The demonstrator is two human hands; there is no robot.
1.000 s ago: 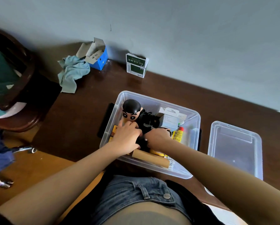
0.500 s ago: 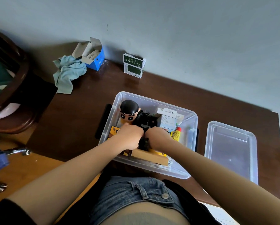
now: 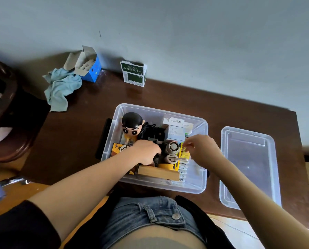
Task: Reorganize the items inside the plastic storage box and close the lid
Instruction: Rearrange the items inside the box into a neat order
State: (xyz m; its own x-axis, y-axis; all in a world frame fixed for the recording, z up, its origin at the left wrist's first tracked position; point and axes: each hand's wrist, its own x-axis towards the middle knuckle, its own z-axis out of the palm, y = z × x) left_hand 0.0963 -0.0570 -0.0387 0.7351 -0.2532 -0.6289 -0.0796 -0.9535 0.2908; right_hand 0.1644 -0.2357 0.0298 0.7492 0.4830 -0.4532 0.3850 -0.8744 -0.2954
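Fingers of the left hand (image 3: 146,151) curl into the box (image 3: 200,184), grip unclear; right hand (image 3: 202,150) pinches a yellow pack (image 3: 183,155) lying near-far.

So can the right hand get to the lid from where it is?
Probably yes. The lid lies open on the table just right of the box, with nothing on it or between it and the right hand, which is over the box's right side.

Dark brown wooden table (image 3: 168,97) carries a clear plastic storage box (image 3: 195,184), clear lid (image 3: 247,168), crumpled blue cloth (image 3: 61,88), open blue carton (image 3: 91,71), green-and-white carton (image 3: 134,73).
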